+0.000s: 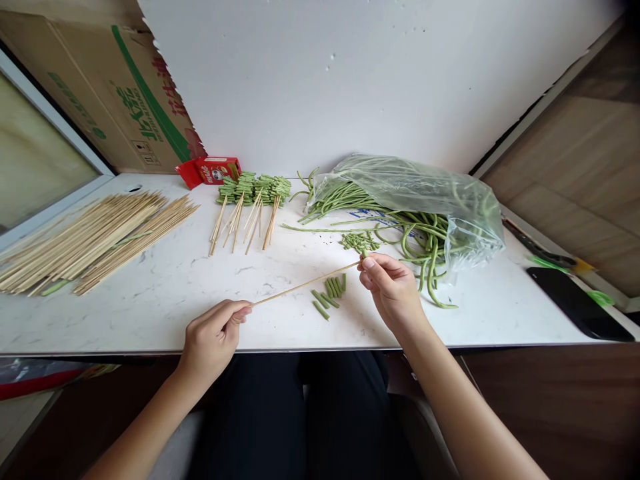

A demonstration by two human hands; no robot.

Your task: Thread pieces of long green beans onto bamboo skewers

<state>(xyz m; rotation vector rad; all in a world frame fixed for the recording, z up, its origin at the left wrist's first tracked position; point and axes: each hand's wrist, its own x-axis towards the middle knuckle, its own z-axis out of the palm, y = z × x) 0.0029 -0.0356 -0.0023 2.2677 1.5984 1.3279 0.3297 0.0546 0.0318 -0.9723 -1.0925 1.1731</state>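
My left hand point(213, 337) is closed around one end of a thin wooden skewer point(305, 285), which slants up to the right above the table. At its other end, my right hand point(393, 287) pinches a short piece of green bean point(365, 254) between thumb and fingers. The skewer's tip meets that piece; whether it has gone in is hidden by the fingers. Several cut bean pieces point(326, 303) lie on the table just left of my right hand. Behind it is a small heap of shorter bean bits point(359, 241).
Loose skewers point(100, 233) spread across the left of the white table point(280, 327). Bean-loaded skewers point(255, 190) are stacked at the back beside a red box point(215, 171). Long beans point(430, 233) spill from a plastic bag point(415, 180). A black phone point(575, 300) lies far right, near scissors point(535, 243).
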